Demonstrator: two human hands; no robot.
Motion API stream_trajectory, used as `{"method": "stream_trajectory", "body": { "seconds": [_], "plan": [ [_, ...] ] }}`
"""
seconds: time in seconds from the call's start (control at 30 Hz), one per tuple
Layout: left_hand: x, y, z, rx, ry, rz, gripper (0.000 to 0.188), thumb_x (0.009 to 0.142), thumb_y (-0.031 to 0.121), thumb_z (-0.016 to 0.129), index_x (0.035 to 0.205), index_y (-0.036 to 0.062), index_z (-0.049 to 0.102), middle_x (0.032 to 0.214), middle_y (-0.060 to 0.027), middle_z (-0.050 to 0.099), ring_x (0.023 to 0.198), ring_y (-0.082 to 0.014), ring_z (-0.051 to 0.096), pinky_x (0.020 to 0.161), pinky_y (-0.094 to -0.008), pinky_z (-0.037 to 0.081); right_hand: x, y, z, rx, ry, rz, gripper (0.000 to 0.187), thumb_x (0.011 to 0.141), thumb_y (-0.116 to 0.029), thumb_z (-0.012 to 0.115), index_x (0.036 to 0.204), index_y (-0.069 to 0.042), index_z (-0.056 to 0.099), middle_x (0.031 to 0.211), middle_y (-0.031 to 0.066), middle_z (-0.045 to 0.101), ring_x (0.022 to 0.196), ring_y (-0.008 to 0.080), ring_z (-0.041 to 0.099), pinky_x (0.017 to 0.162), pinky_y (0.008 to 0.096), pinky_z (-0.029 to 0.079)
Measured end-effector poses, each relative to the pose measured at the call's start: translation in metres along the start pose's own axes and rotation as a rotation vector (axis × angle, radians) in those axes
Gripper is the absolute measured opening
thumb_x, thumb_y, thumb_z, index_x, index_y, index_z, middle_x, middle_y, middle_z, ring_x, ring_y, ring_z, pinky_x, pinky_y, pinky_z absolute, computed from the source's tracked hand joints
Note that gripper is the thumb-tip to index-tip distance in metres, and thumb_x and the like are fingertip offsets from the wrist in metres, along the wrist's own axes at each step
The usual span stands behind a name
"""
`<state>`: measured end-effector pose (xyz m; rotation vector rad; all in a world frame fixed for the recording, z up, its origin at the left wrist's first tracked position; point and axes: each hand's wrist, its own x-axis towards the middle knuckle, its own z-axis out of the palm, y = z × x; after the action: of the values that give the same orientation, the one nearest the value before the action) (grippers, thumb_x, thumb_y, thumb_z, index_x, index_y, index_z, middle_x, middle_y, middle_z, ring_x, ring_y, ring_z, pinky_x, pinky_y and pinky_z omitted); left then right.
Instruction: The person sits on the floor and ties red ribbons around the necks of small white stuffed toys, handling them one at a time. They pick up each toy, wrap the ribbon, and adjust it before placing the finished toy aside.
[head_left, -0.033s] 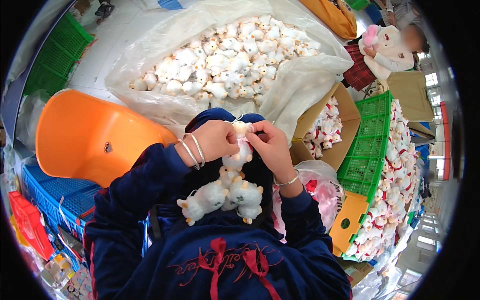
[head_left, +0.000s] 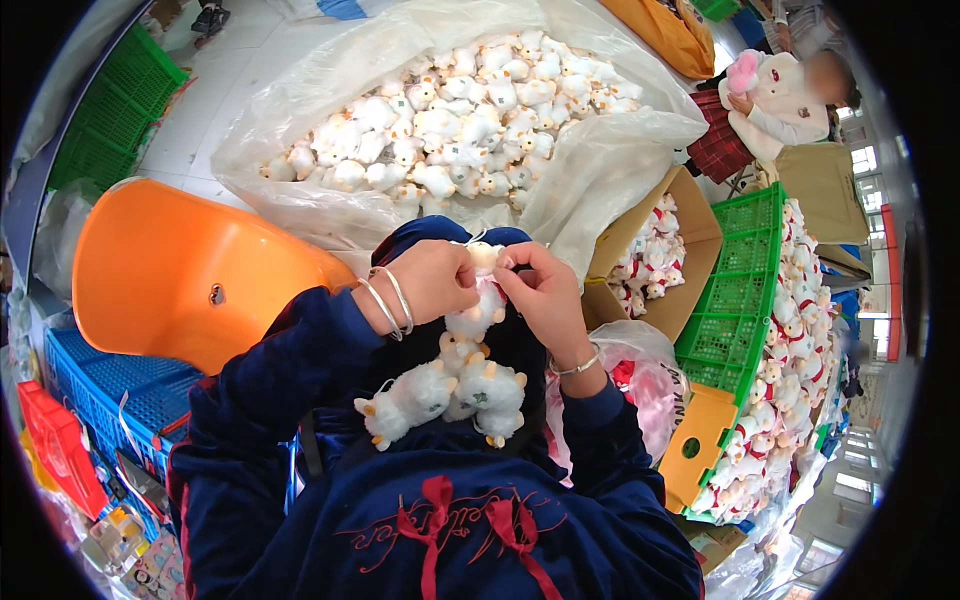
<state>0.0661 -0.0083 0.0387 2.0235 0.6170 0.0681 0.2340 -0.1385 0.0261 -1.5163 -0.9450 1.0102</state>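
A small white plush animal (head_left: pixel 474 318) with a cream-coloured face is held upright over my lap. At its neck, a bit of pinkish-red ribbon (head_left: pixel 494 287) shows. My left hand (head_left: pixel 428 284) is closed in a pinch at the left side of the neck. On the opposite side my right hand (head_left: pixel 543 292) pinches with thumb and forefinger beside the head, by the ribbon; the fingertips partly hide what they grip. Several more plush animals lie on my lap just below, among them one on the left (head_left: pixel 412 400) and one on the right (head_left: pixel 490 395).
Ahead lies a large clear plastic bag (head_left: pixel 300 85) full of white plush animals. An orange chair (head_left: pixel 170 270) and blue crate (head_left: pixel 105 385) stand left. Right are a cardboard box (head_left: pixel 705 225) and green crate (head_left: pixel 735 290) beside piled ribboned plush animals. Another person (head_left: pixel 785 105) stands far right.
The right fingers have shifted very slightly at the plush animal's neck. Otherwise almost nothing differs.
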Motion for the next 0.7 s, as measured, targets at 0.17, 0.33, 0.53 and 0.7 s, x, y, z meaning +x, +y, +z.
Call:
{"method": "stream_trajectory", "body": {
  "seconds": [0.17,0.33,0.53,0.7],
  "plan": [
    [-0.007,0.012,0.005,-0.216,-0.003,-0.166,0.017,0.085,0.011,0.073,0.084,-0.0049,0.068,0.07,-0.0091,0.068,0.057,-0.0142,0.066,0.058,-0.0295,0.053,-0.011,-0.004,0.003,0.131,-0.077,0.005,0.007,0.097,-0.004,0.065,0.102,-0.001,0.061,0.096,0.0011,0.066,0.07,0.0051,0.059,0.062,0.0222,0.048],
    [-0.018,0.004,0.025,-0.189,0.126,-0.075,0.013,0.089,0.01,0.072,0.091,-0.0028,0.068,0.073,-0.0051,0.068,0.062,-0.0115,0.065,0.061,-0.0255,0.053,-0.002,-0.009,-0.003,-0.069,-0.114,0.035,0.013,0.098,-0.012,0.063,0.102,0.0,0.064,0.084,0.004,0.067,0.074,0.009,0.061,0.066,0.0252,0.049],
    [-0.028,0.007,0.042,-0.311,0.284,-0.053,0.012,0.087,0.008,0.075,0.092,-0.0016,0.069,0.079,-0.0043,0.067,0.069,-0.0086,0.061,0.064,-0.0246,0.052,0.014,-0.035,-0.008,-0.545,-0.362,-0.12,0.016,0.091,-0.015,0.065,0.1,-0.003,0.07,0.083,0.0156,0.069,0.074,0.0287,0.066,0.069,0.0366,0.051],
    [-0.025,-0.003,0.052,-0.185,0.383,0.112,0.008,0.085,0.006,0.074,0.089,0.0012,0.07,0.079,-0.014,0.065,0.069,-0.0227,0.066,0.064,-0.0332,0.054,0.026,-0.044,-0.012,-0.92,-0.52,-0.301,0.016,0.09,-0.02,0.061,0.09,-0.006,0.068,0.084,0.0168,0.068,0.082,0.0383,0.066,0.072,0.048,0.051]
  ]
}}
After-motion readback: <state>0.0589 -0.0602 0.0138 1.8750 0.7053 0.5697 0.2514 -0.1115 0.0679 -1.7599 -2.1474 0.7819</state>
